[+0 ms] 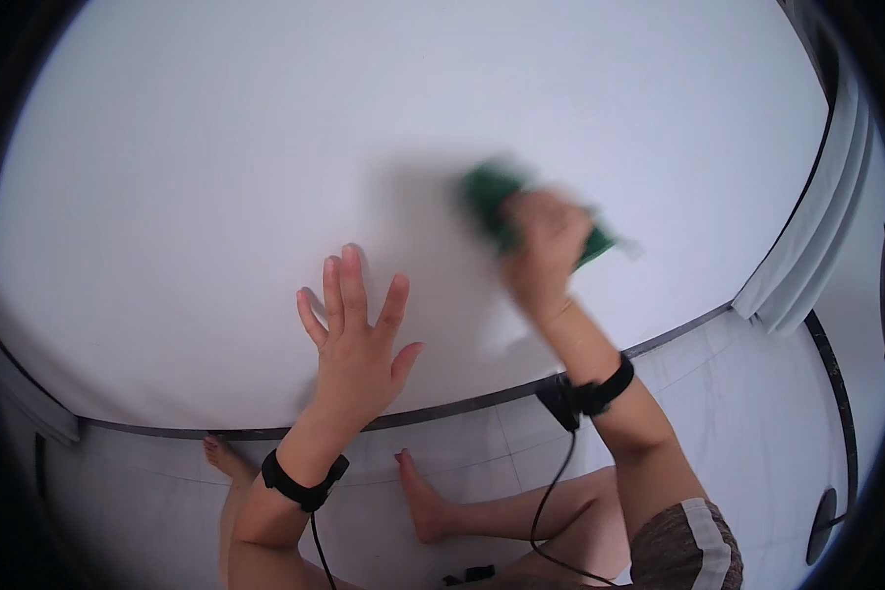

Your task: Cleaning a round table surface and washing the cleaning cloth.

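Observation:
My left hand [358, 346] is spread palm down on a broad white surface [214, 184], its fingers apart and holding nothing. Up and to the right of it, my right hand [546, 243] grips a crumpled green item [490, 192]. Motion blurs both the right hand and the item, so I cannot tell whether it is a cloth or a soft packet. A pale tip [630, 248] sticks out on its right side. Part of the green item is hidden under my fingers, and a soft shadow falls to its left on the white surface.
A dark strip [457, 405] edges the white surface on my side. Beyond it lie light floor tiles [479, 450], with my bare feet on them. Pale curtains [811, 243] hang at the right. Each wrist wears a black band [295, 483] with a cable [553, 490].

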Action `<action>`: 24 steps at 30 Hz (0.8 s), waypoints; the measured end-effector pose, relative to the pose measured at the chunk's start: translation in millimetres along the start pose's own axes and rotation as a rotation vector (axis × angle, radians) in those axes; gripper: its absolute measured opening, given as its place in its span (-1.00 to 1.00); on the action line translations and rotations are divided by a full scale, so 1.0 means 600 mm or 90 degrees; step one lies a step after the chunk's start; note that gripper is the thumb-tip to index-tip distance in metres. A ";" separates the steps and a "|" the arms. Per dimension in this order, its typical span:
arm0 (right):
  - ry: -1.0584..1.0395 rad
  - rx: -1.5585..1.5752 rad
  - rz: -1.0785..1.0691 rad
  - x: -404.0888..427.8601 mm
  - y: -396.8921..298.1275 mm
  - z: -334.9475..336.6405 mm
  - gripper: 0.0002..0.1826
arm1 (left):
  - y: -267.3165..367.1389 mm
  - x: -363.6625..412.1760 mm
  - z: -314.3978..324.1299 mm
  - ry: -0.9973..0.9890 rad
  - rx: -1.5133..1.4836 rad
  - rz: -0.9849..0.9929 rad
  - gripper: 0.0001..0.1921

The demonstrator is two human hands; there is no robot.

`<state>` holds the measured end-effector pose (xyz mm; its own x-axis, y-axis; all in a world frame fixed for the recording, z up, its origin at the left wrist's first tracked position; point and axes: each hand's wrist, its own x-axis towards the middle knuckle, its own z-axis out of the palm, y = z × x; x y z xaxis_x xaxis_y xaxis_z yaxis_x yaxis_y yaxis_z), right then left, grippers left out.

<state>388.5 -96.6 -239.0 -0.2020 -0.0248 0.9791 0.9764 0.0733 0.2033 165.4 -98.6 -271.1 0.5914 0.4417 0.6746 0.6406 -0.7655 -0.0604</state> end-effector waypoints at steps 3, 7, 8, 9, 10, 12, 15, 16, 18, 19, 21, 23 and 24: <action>-0.245 0.181 -0.122 -0.010 0.004 -0.035 -0.76 | -0.003 -0.002 -0.007 0.009 -0.005 0.001 -0.18; 0.030 -0.105 0.174 -0.010 0.206 -0.072 -0.56 | -0.013 -0.010 -0.007 0.017 0.011 -0.025 -0.19; 0.090 -0.097 0.309 -0.006 0.220 -0.083 -0.53 | -0.015 -0.011 -0.008 0.016 0.006 -0.024 -0.19; 0.182 -0.076 0.452 -0.010 0.223 -0.077 -0.54 | -0.016 -0.013 -0.008 0.013 0.006 -0.022 -0.19; 0.168 -0.099 0.466 -0.027 0.216 -0.068 -0.55 | -0.015 -0.013 -0.007 0.009 0.007 -0.019 -0.18; 0.125 -0.059 0.419 -0.036 0.082 -0.015 -0.60 | -0.019 -0.013 -0.006 0.006 0.008 -0.020 -0.19; -0.049 0.084 0.146 -0.133 -0.113 0.028 -0.68 | -0.012 -0.004 -0.003 -0.007 0.004 -0.021 -0.18; -0.199 0.216 0.026 -0.142 -0.144 0.012 -0.71 | -0.015 -0.003 -0.004 -0.008 0.015 -0.022 -0.18; -0.249 0.261 -0.012 -0.148 -0.108 -0.004 -0.74 | -0.020 -0.004 -0.010 -0.021 0.028 -0.023 -0.17; -0.291 0.299 -0.065 -0.155 -0.067 -0.010 -0.76 | -0.025 -0.006 -0.008 -0.024 0.027 -0.046 -0.16; -0.297 0.075 0.136 -0.194 0.043 -0.033 -0.70 | -0.041 -0.017 -0.010 -0.029 0.034 -0.074 -0.15; -0.088 -0.136 0.187 -0.177 0.142 -0.052 -0.70 | -0.062 -0.036 -0.010 -0.020 0.051 -0.098 -0.13; 0.008 -0.242 0.376 -0.164 0.171 -0.064 -0.68 | -0.061 -0.037 -0.009 -0.027 0.046 -0.103 -0.13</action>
<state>511.6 -125.0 -314.9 0.3688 -0.0998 0.9241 0.8819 -0.2764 -0.3818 126.2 -82.9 -279.9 0.4971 0.5770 0.6480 0.7616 -0.6480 -0.0072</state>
